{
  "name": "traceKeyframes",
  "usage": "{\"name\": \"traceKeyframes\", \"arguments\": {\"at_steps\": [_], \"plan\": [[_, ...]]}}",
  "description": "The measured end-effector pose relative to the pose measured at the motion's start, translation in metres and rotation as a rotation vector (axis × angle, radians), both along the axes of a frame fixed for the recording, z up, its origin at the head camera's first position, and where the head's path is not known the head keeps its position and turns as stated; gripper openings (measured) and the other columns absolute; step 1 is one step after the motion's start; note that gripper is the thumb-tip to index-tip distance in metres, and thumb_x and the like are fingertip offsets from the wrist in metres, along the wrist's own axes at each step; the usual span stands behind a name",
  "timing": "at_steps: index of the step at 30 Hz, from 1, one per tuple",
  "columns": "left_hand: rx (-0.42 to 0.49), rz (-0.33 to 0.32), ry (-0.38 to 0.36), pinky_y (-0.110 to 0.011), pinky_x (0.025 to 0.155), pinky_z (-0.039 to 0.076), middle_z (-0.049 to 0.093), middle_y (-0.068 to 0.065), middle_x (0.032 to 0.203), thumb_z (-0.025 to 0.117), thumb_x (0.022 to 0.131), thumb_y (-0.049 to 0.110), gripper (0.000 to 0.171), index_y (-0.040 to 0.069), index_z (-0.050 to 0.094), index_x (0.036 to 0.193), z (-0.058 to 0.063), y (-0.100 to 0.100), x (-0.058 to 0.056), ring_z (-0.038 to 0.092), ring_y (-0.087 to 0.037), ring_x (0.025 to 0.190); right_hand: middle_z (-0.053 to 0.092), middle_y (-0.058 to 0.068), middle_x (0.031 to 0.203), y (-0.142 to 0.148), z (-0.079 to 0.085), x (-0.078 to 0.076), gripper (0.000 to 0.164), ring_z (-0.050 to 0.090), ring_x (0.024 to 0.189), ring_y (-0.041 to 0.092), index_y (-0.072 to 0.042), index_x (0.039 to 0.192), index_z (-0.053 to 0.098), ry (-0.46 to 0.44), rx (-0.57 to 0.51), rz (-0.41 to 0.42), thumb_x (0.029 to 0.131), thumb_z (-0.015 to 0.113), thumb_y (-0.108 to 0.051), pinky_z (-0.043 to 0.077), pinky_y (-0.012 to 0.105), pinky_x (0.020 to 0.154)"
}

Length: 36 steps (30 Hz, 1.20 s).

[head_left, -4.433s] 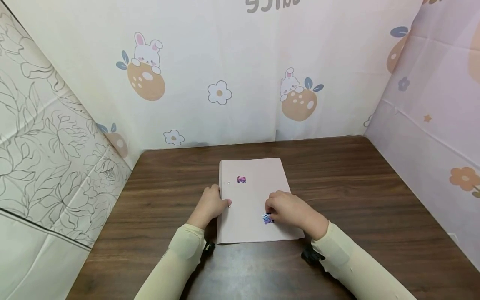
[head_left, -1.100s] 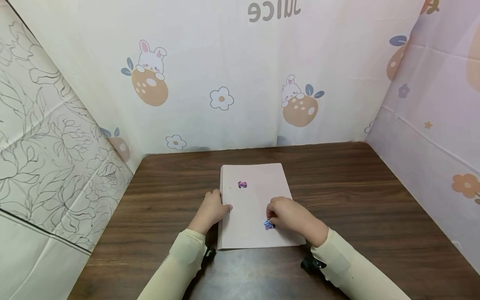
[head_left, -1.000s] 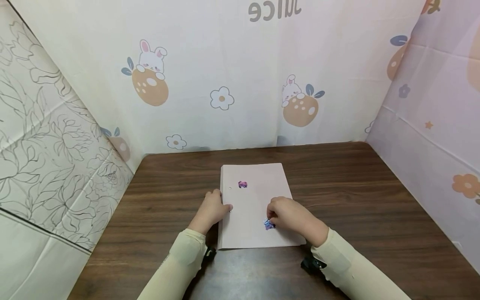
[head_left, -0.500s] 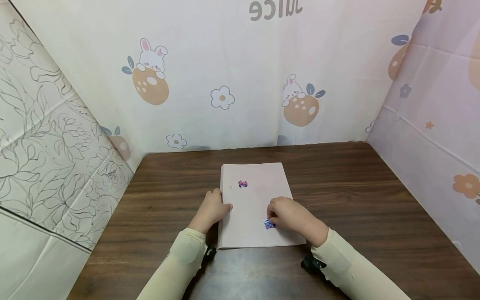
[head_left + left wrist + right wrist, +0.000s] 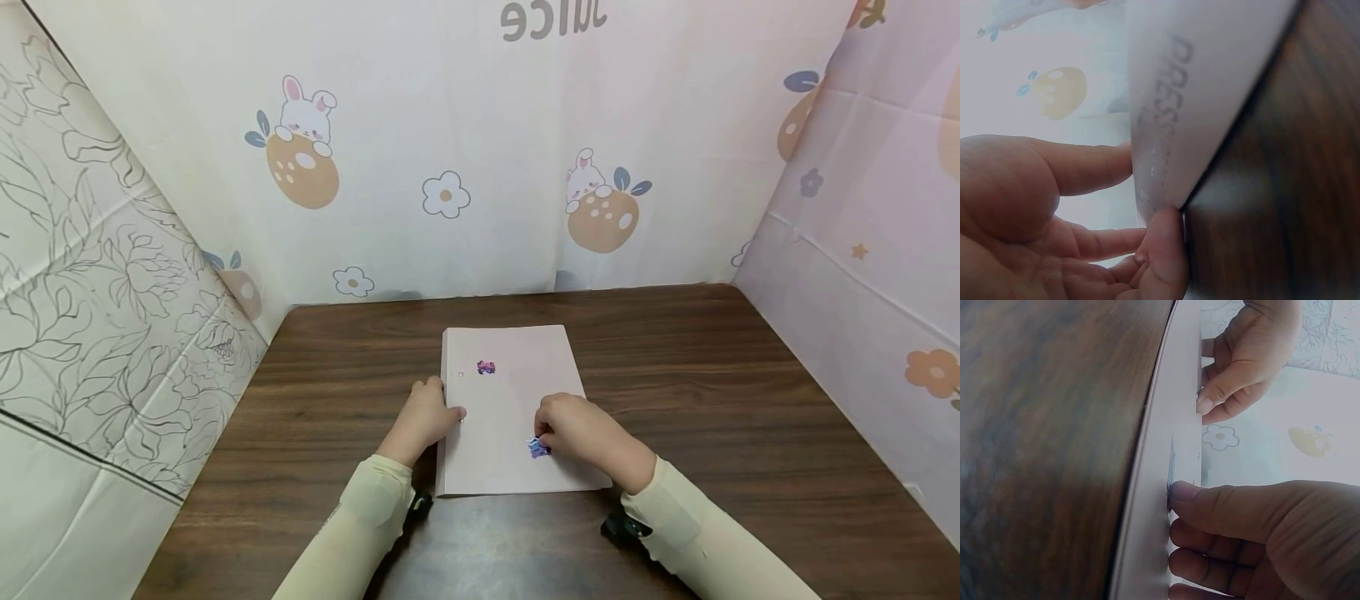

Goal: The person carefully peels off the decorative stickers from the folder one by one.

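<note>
A pale pink binder [image 5: 501, 408] lies flat and closed, its "PRESS"-lettered spine gripped by the left hand [image 5: 422, 419]. Its cover bears 2 small stickers: a pink-and-purple sticker [image 5: 486, 367] toward the far left, and a blue-and-purple sticker [image 5: 537, 448], nearer the person, touched by the right hand's [image 5: 583, 433] thumb.

Pinkish folder [image 5: 504, 404], blue-purple sticker [image 5: 537, 448], brown table [image 5: 345, 358]

Head view: I have the folder [image 5: 491, 467] flat on the table [image 5: 337, 358], lower centre of frame. Upper sticker [image 5: 487, 367] sits on its upper-left part, lower sticker [image 5: 538, 448] lower right. Left hand [image 5: 426, 419] at the folder's left edge; right hand [image 5: 585, 432] over its right side, fingertips at the lower sticker. Cloth [image 5: 495, 108] behind the table, upper frame.
</note>
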State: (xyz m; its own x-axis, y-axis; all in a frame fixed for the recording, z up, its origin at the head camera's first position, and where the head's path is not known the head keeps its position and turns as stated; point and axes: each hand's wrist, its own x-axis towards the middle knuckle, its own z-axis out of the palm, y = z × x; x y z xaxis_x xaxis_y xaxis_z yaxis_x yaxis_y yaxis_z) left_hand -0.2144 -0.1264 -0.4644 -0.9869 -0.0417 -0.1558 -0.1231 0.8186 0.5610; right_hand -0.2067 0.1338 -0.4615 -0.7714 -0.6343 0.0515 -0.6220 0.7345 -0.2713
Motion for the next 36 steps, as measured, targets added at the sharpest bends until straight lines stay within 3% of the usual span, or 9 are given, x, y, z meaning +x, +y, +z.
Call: {"name": "traceKeyframes", "arguments": {"at_steps": [22,29,36], "plan": [[-0.008,0.007,0.011,-0.051,0.093,0.054,0.055,-0.029,0.124,0.079,0.09,0.027,0.064,-0.008,0.052,0.137,0.002,0.0019,0.0024,0.062,-0.037,0.109,0.055,-0.011,0.07,0.0007,-0.0014,-0.0003,0.023,0.046,0.065,0.006,-0.019,0.07,0.067,0.0,0.004,0.002,0.087,0.079,-0.008,0.046,0.024,0.063],[-0.002,0.009,0.009,-0.051,0.092,0.054,0.056,-0.029,0.123,0.079,0.09,0.026,0.064,-0.009,0.052,0.136,0.0039,0.0017,0.0037,0.063,-0.037,0.107,0.059,-0.01,0.079,0.0007,-0.0019,0.001,0.01,0.051,0.071,0.005,-0.018,0.081,0.075,-0.022,0.001,-0.04,0.087,0.082,-0.014,0.052,0.027,0.07],[0.005,0.002,0.012,-0.051,0.091,0.055,0.056,-0.029,0.122,0.079,0.09,0.026,0.065,-0.01,0.052,0.136,0.0046,0.0014,0.0034,0.063,-0.037,0.105,0.06,-0.01,0.073,0.0006,0.0007,0.0011,0.014,0.049,0.065,0.004,-0.016,0.074,0.074,0.016,-0.014,0.012,0.085,0.082,-0.009,0.05,0.024,0.064]]}}
